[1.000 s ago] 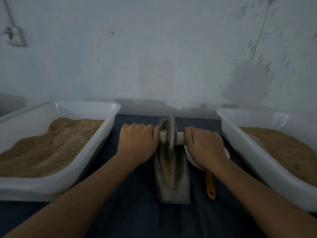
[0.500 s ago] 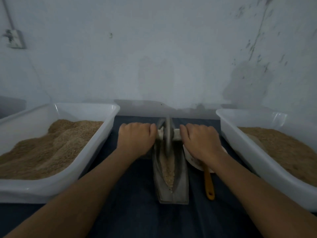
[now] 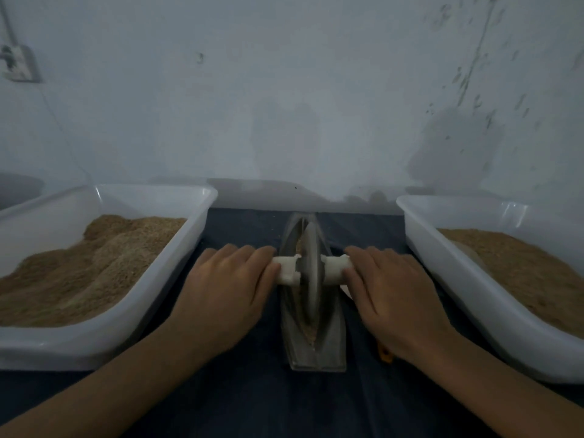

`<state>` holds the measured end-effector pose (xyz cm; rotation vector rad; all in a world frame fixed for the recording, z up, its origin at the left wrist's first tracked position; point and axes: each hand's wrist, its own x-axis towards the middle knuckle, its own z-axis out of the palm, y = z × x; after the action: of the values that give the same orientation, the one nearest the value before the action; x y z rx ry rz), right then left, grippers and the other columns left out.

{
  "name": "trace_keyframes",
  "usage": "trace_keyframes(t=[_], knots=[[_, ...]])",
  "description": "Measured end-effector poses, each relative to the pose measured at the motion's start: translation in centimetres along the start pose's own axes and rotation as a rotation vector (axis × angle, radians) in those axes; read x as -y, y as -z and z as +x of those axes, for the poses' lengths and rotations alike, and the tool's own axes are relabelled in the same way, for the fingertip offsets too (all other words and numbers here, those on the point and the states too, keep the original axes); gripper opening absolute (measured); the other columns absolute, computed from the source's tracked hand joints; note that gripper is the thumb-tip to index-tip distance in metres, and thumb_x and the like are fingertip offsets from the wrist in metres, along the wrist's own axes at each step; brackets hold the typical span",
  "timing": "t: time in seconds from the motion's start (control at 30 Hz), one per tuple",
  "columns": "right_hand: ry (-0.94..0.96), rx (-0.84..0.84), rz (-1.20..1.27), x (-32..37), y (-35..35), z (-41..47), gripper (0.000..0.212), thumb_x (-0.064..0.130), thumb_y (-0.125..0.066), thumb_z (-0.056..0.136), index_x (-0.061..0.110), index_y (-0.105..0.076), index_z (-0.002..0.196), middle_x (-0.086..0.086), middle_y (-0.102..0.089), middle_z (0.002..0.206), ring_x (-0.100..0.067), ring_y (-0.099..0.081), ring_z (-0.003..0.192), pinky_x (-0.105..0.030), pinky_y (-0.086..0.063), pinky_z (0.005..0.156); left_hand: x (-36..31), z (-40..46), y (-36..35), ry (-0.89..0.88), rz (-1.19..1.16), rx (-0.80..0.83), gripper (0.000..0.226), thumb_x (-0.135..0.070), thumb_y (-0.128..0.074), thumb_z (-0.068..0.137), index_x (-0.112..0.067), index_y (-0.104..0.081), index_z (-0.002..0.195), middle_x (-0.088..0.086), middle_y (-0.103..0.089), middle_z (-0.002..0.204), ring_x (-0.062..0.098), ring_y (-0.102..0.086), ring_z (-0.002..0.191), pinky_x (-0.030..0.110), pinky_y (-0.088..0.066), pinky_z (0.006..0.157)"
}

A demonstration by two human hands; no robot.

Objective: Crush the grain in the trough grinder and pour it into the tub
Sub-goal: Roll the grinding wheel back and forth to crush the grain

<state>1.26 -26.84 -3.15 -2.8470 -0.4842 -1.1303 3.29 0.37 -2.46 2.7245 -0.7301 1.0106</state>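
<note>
A grey metal trough grinder (image 3: 316, 355) lies lengthwise on the dark cloth between my hands, with a thin line of brown grain (image 3: 311, 333) in its groove. A grey grinding wheel (image 3: 311, 267) stands in the middle of the trough on a white axle handle (image 3: 286, 270). My left hand (image 3: 227, 292) lies over the left end of the handle, fingers draped over it. My right hand (image 3: 392, 295) covers the right end the same way. A white tub (image 3: 104, 339) of brown grain sits to the left and another white tub (image 3: 474, 298) to the right.
The orange tip of a tool handle (image 3: 384, 355) shows under my right wrist; the rest of the tool is hidden. A dark blue cloth (image 3: 252, 399) covers the table. A pale wall stands close behind the tubs and trough.
The wheel has rolled from the far end of the trough toward me, to its middle. Both hands came back with the handle and now look flatter over it.
</note>
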Motion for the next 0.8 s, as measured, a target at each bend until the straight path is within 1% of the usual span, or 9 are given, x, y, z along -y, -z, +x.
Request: trace_keyframes(t=[0.1,0.17,0.23,0.37,0.47,0.57,0.67,0.73,0.8], knots=[[0.015,-0.028,0.042,-0.3,0.3,-1.1,0.033,0.047,-0.038,0.105,0.029,-0.058,0.124,0.015,-0.061,0.104,-0.009,-0.054,0.090,-0.031,-0.040,0.077,-0.2,-0.7,0.3,-0.036,0.026,-0.023,0.041,-0.045,-0.031,0.110,-0.025,-0.062,0.127,-0.009,-0.067,0.101,0.017,-0.060,0.084,0.039,-0.046,0.074],[-0.006,-0.003,0.033,-0.4,-0.1,-0.3,0.032,0.049,-0.037,0.104,0.030,-0.060,0.116,0.015,-0.061,0.096,-0.007,-0.054,0.082,-0.030,-0.038,0.071,-0.4,0.7,-0.1,-0.006,0.060,0.010,0.042,-0.042,-0.026,0.109,-0.026,-0.063,0.119,-0.008,-0.066,0.098,0.019,-0.059,0.082,0.040,-0.046,0.075],[-0.058,0.055,-0.015,-0.5,-0.8,1.9,0.038,0.050,-0.029,0.105,0.029,-0.060,0.099,0.013,-0.059,0.082,-0.010,-0.051,0.069,-0.033,-0.040,0.064,-0.1,3.0,-1.1,0.035,0.158,0.115,0.040,-0.039,-0.020,0.107,-0.029,-0.058,0.105,-0.008,-0.064,0.094,0.020,-0.057,0.078,0.039,-0.046,0.073],[-0.199,0.153,-0.107,-0.8,-3.1,7.6,0.057,0.050,-0.018,0.106,0.022,-0.056,0.073,0.005,-0.058,0.069,-0.020,-0.055,0.062,-0.037,-0.043,0.064,1.3,7.8,-3.8,0.075,0.332,0.225,0.018,-0.031,-0.035,0.104,-0.022,-0.045,0.092,0.000,-0.064,0.092,0.026,-0.058,0.074,0.036,-0.037,0.063],[-0.303,0.216,-0.081,-1.3,-4.8,9.9,0.065,0.046,-0.017,0.107,0.017,-0.057,0.066,-0.002,-0.058,0.063,-0.028,-0.056,0.060,-0.038,-0.047,0.065,1.8,10.1,-4.8,0.134,0.297,0.258,0.019,-0.027,-0.038,0.103,-0.021,-0.042,0.085,0.002,-0.065,0.090,0.028,-0.055,0.073,0.039,-0.035,0.064],[-0.302,0.185,-0.059,-1.3,-4.9,8.8,0.063,0.045,-0.017,0.108,0.018,-0.056,0.067,0.000,-0.056,0.062,-0.025,-0.054,0.058,-0.042,-0.052,0.067,1.2,9.7,-4.4,0.121,0.334,0.222,0.018,-0.026,-0.042,0.101,-0.021,-0.044,0.084,0.000,-0.063,0.082,0.024,-0.045,0.064,0.038,-0.034,0.063],[-0.227,0.099,-0.027,-0.8,-3.5,5.6,0.059,0.049,-0.015,0.107,0.026,-0.061,0.077,0.008,-0.057,0.067,-0.016,-0.053,0.060,-0.038,-0.046,0.063,0.0,6.6,-3.0,0.122,0.295,0.141,0.032,-0.036,-0.028,0.102,-0.026,-0.051,0.082,-0.006,-0.061,0.077,0.021,-0.048,0.064,0.036,-0.031,0.065],[-0.141,0.031,0.027,-0.4,-2.1,3.1,0.048,0.048,-0.024,0.108,0.030,-0.069,0.106,0.012,-0.065,0.083,-0.013,-0.057,0.072,-0.037,-0.045,0.068,-0.4,4.0,-2.0,0.127,0.181,0.113,0.047,-0.043,-0.015,0.104,-0.031,-0.060,0.096,-0.010,-0.065,0.087,0.019,-0.056,0.075,0.037,-0.037,0.069],[-0.071,-0.033,0.074,0.1,-0.5,1.2,0.043,0.048,-0.035,0.106,0.028,-0.065,0.129,0.013,-0.067,0.096,-0.010,-0.059,0.083,-0.037,-0.046,0.076,-0.4,1.5,-0.8,0.101,0.067,0.069,0.049,-0.046,-0.020,0.108,-0.029,-0.064,0.116,-0.009,-0.070,0.097,0.018,-0.063,0.083,0.040,-0.048,0.076]])
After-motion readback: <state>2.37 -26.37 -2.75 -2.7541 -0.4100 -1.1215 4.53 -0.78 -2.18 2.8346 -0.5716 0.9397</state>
